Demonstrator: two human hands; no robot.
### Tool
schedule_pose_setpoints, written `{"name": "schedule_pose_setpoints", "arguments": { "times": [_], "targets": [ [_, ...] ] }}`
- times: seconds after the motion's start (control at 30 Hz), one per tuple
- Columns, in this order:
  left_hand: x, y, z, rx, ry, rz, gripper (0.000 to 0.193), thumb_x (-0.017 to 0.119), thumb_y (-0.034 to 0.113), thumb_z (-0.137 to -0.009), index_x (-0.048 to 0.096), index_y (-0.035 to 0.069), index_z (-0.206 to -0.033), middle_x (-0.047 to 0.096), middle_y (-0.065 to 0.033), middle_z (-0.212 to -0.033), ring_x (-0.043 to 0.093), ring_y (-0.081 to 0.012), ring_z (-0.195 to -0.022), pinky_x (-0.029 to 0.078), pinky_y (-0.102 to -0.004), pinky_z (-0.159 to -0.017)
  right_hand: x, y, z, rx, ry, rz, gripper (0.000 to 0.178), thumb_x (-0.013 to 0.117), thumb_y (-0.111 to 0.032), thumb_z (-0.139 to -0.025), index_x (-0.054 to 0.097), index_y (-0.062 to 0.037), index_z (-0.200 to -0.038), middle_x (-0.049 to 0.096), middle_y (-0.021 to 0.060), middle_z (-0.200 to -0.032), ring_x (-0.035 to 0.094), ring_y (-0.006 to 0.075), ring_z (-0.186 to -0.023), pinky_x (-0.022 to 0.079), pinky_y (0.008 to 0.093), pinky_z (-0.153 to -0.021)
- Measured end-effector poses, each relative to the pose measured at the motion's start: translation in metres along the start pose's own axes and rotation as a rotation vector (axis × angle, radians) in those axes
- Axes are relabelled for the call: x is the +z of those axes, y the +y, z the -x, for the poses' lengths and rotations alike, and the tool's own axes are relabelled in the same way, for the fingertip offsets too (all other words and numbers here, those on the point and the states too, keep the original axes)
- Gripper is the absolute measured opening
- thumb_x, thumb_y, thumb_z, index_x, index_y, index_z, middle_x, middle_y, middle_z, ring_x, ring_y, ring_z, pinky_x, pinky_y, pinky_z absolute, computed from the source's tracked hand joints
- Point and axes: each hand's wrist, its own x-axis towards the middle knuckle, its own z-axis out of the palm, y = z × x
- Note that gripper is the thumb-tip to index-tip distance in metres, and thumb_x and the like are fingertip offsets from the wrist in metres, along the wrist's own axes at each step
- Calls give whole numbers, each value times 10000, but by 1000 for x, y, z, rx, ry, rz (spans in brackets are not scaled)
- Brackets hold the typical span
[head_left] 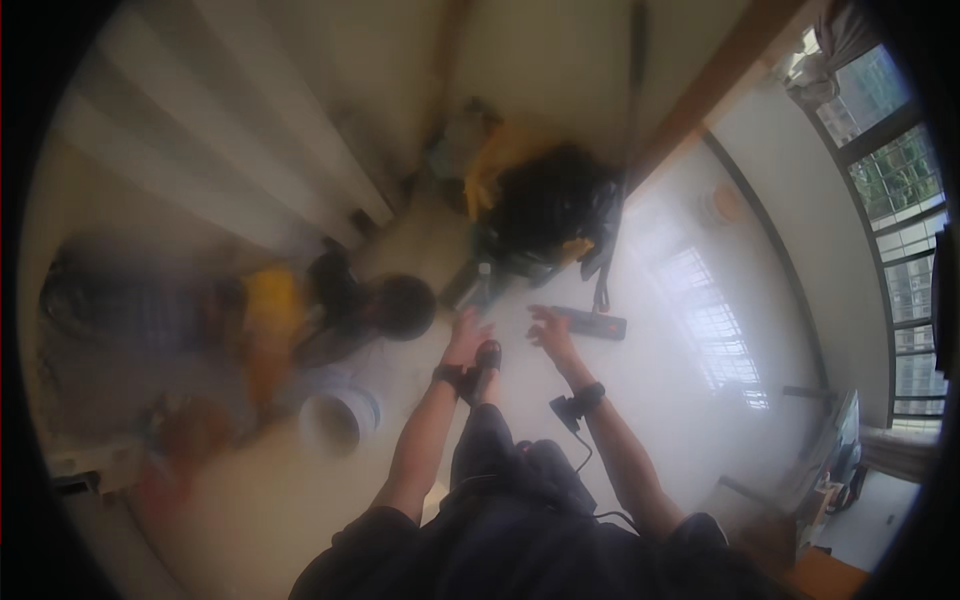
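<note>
Both arms reach forward over the pale floor with dark bands at the wrists. My left hand (pixel 466 338) is above my foot, its fingers slightly blurred but apart, with nothing seen in them. Just beyond it stands a bottle with a pale cap (pixel 484 284); whether they touch I cannot tell. My right hand (pixel 551 331) hangs with fingers spread and holds nothing. Beside those fingers lies a flat dark grey bar, like a mop head (pixel 598 324), on the floor. Past both hands sits a bulky black plastic bag (pixel 555 205) with yellow material around it.
Left of my left hand is a round dark object (pixel 403 307). A white bucket (pixel 338 420) stands nearer on the left, close to a blurred yellow item (pixel 272 305). A long dark pole (pixel 634 110) rises behind the bag. Barred windows (pixel 905 215) line the right wall.
</note>
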Motion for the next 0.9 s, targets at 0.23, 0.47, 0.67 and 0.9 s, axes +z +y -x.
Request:
{"name": "schedule_pose_setpoints", "arguments": {
  "times": [0.23,0.47,0.67,0.9],
  "targets": [
    [-7,56,-90,-125,57,195,504,497,110,-851,411,74,-1346,464,-80,-1274,572,-218,-1034,482,-343,-846,101,-16,-138,-429,32,484,683,639,-45,-684,438,-118,-1334,504,236,-1225,519,397,-1110,459,406,-887],
    [-6,78,-45,-177,124,23,458,480,-26,-777,558,76,-1216,598,-65,-1052,593,-136,-923,482,-228,-738,110,-2,-120,-288,-176,343,278,571,-105,-778,607,-73,-1051,652,175,-918,632,369,-795,504,390,-704],
    [1,15,-1,-47,112,-212,590,614,194,-753,452,77,-1307,538,-125,-1228,510,-199,-1136,408,-328,-954,74,-17,-69,-208,-217,624,281,617,-168,-797,678,-44,-1042,691,146,-888,662,238,-802,505,329,-738],
    [81,1,28,22,217,27,839,676,194,-771,199,8,-1435,454,-151,-1310,468,-206,-1189,398,-337,-964,28,-76,-51,-513,-316,631,351,763,-141,-641,710,-70,-980,678,138,-756,630,175,-587,491,287,-586]
  ]
}}
